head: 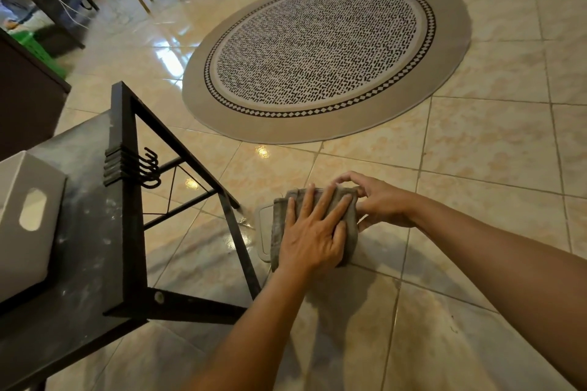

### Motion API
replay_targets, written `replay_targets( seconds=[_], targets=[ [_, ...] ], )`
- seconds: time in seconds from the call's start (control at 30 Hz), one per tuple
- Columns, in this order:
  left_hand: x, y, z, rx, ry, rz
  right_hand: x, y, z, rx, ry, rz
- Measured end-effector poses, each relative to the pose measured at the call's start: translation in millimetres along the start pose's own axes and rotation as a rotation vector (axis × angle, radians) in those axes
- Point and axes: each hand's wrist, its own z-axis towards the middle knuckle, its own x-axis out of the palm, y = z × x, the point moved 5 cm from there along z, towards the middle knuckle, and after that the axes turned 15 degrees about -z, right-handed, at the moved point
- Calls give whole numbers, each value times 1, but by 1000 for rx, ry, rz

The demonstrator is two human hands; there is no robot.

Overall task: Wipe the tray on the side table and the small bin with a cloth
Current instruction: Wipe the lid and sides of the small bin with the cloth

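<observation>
Cloth [313,225]: grey, folded, draped over small bin [263,232] on floor, beside side table [127,232] leg
Left hand [313,233]: flat, fingers spread, pressing cloth
Right hand [379,203]: pinching cloth's far edge
Open room: bare tiles right of bin

The cloth [313,225] is grey; the bin [263,233] beneath shows cream. The round rug [327,57] carries black dashes on white, a checkered ring, a taupe border. The tabletop [79,232] is dusty black; floor tiles [476,152] mottled beige.
</observation>
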Motion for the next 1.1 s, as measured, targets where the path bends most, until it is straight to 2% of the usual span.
replay_targets(
  seconds=[0.07,0.17,0.3,0.4,0.47,0.67,0.8,0.87,1.03,1.1],
  targets=[
    [-1,6,5,15,10,32,0,1,1,-7,7,-1],
    [-9,11,14,-75,-45,18,0,2,3,-11,-1,-5],
    [-5,13,-12,-1,-12,38,-2,-3,3,0,8,12],
    [-13,50,-31,-253,-138,20,-3,-3,8,5,-1,-2],
    [-13,50,-36,-341,-173,27,-2,-2,11,5,-1,-14],
    [2,-3,4,-138,-82,0,1,2,10,-3,3,-39],
    [-7,22,-2,-275,-140,-48,0,0,12,4,-26,-47],
    [-8,24,-25,-287,-151,-74,1,-1,12,3,-19,-54],
    [2,5,-15,-76,-31,2,1,4,12,-2,18,-61],
    [-3,6,2,-60,-40,6,2,7,11,0,23,-53]
  ],
)
